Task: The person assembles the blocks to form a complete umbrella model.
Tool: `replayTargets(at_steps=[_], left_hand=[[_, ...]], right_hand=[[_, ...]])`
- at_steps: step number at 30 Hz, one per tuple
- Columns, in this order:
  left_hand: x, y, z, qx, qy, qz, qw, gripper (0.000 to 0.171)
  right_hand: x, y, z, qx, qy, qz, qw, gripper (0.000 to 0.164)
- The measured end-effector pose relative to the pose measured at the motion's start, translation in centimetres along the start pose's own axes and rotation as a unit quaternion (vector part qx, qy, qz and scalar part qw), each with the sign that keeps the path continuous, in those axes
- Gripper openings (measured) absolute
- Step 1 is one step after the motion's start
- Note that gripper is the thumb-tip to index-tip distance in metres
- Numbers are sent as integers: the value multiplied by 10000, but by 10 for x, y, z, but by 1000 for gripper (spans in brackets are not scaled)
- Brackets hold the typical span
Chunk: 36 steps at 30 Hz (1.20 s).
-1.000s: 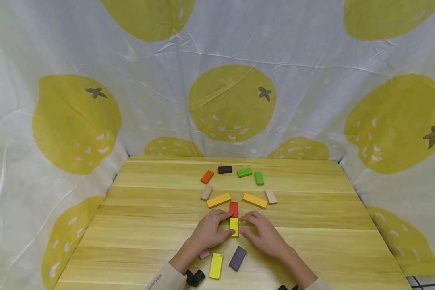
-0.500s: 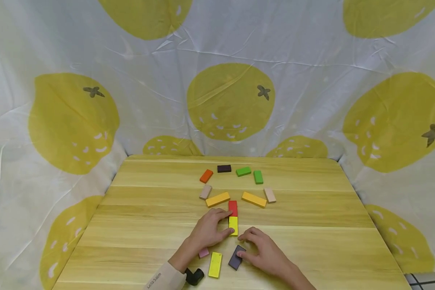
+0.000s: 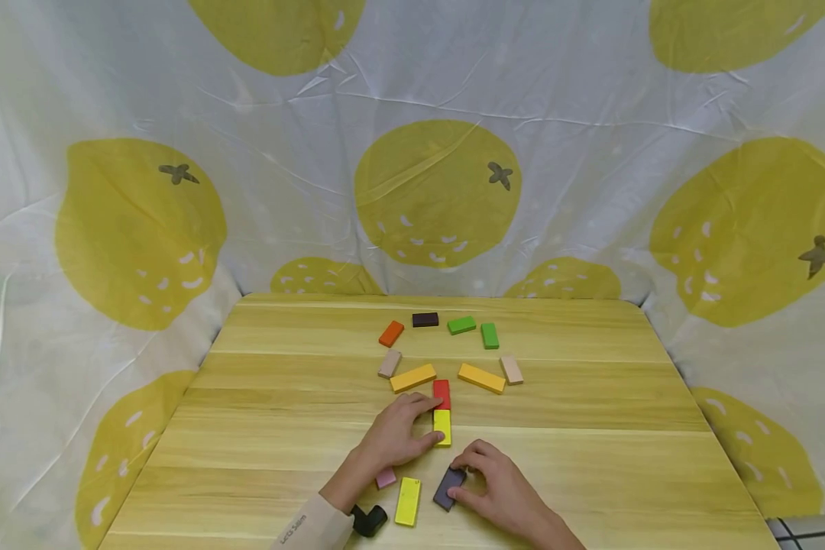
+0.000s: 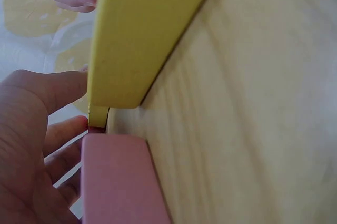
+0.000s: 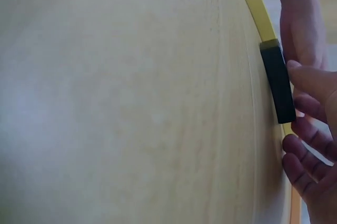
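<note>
In the head view my left hand [image 3: 393, 435] lies beside a red block [image 3: 441, 388] and a yellow block [image 3: 442, 420] that stand end to end. Its thumb touches the yellow one and its forefinger the red one. My right hand [image 3: 502, 489] pinches a dark grey block [image 3: 445, 481] between thumb and forefinger, its other fingers loosely bent. In the right wrist view the thumb rests on the dark block [image 5: 277, 81] and the forefinger meets its end. A second yellow block [image 3: 407, 503] and a pink block [image 3: 385, 479] lie near my left wrist.
Farther back on the wooden table [image 3: 591, 382] lie two amber blocks [image 3: 414, 378], two beige blocks [image 3: 512, 370], an orange block [image 3: 391, 334], a black block [image 3: 425, 319] and two green blocks [image 3: 462, 325]. A lemon-print cloth [image 3: 577, 191] hangs behind.
My right hand has moved from beside the red and yellow blocks toward me and now pinches the dark grey block. The left hand keeps its place.
</note>
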<state>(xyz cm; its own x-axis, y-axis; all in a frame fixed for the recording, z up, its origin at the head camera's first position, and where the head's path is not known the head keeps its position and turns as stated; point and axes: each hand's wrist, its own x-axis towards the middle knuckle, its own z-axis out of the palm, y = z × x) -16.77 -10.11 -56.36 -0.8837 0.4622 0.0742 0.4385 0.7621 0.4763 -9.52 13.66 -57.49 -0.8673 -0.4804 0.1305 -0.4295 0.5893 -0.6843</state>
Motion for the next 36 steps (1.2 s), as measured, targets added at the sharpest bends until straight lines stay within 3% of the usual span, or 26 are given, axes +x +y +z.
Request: replayTargets(at_steps=[10, 22, 36], left_hand=[[2, -1, 0, -26, -10, -80, 10000, 60], [3, -3, -3, -18, -120, -55, 9999, 61], [4, -4, -3, -73, -85, -38, 9999, 60]], right_hand=[[6, 1, 0, 148, -125, 106, 9998, 27], [12, 3, 4, 337, 167, -149, 9992, 19], [17, -1, 5, 416, 180, 234, 9987, 28]])
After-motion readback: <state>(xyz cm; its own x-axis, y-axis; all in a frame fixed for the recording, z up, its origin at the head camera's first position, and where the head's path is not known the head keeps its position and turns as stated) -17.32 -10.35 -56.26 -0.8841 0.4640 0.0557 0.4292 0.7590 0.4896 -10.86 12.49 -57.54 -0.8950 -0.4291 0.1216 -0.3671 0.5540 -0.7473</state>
